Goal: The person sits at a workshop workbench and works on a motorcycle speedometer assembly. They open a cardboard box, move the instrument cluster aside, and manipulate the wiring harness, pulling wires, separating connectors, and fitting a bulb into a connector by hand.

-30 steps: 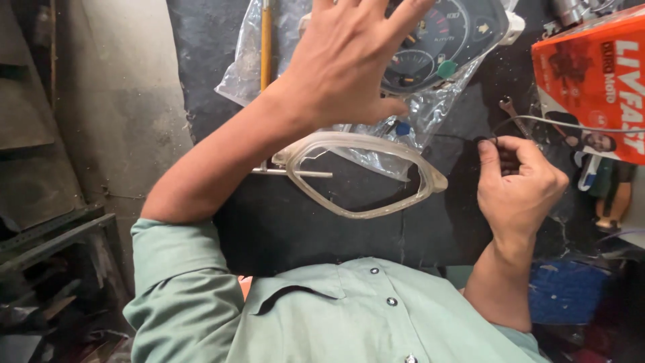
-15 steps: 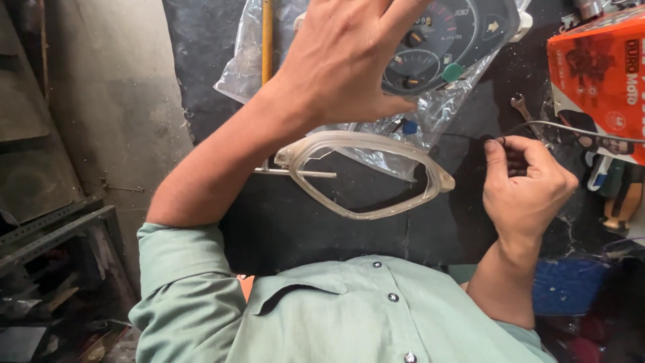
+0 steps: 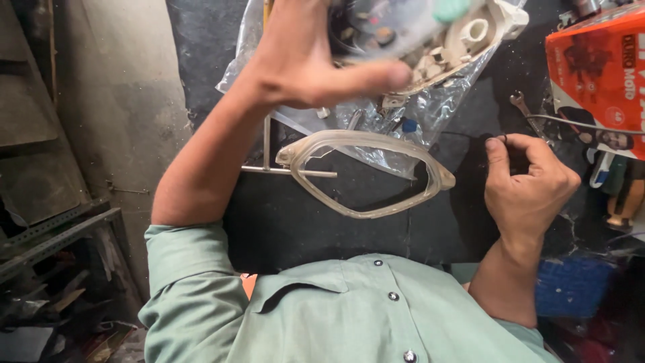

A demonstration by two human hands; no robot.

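Left hand (image 3: 306, 64), upper middle of the frame, fingers spread wide and cupped around the instrument cluster (image 3: 430, 33), which sits half inside a clear plastic bag (image 3: 430, 111); the hand blurs at the thumb, so exact contact points can't be told. Cluster is tilted, white housing edge showing at the upper right. Right hand (image 3: 527, 181), right of centre, is curled closed, thumb and forefinger pinching a thin dark wire (image 3: 463, 134) that runs left toward the bag. Clear lens bezel (image 3: 366, 171) lies flat on the dark bench (image 3: 282, 222) in the middle of the frame, just below the bag, with a thin metal rod tool (image 3: 269, 158) lying across its left tip. Small spanner (image 3: 525, 111) and orange box (image 3: 598, 74) at the upper right, near the right hand. Risks as I read them: open-palm grip on a slick bag-wrapped part could let the cluster slide out and land on the bezel, cracking or scratching it. Wire is pinched near its end; if the cluster lifts further while the right hand holds, the tension could pull a connector or solder joint. Loose bag could also snag the wire or hide the connector. Rod sits by the bench's left edge; an elbow nudge could knock it off.
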